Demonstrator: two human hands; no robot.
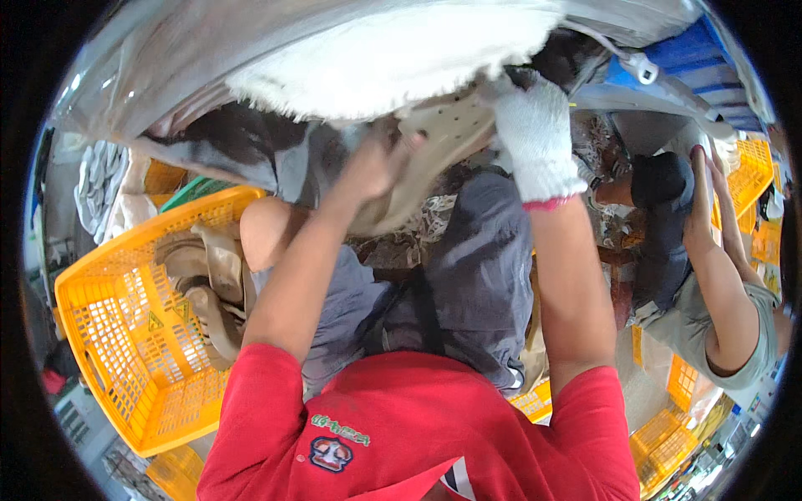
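A beige, curved piece with rows of small holes hangs before me, looking like a sandal or clog part. My bare left hand, blurred by motion, is closed on its left side. At its upper right end, my right hand, in a white knit glove with a red cuff, grips the piece, though its fingertips are mostly hidden. Just above both hands is a large white disc with a frayed, fluffy edge, like a buffing wheel. The piece's upper edge reaches the disc's lower rim; whether they touch I cannot tell.
At my left stands a yellow plastic basket holding several similar beige pieces. Grey sheeting surrounds the disc. Pale scraps lie below the piece. Another person's arm is at the right, near more yellow baskets.
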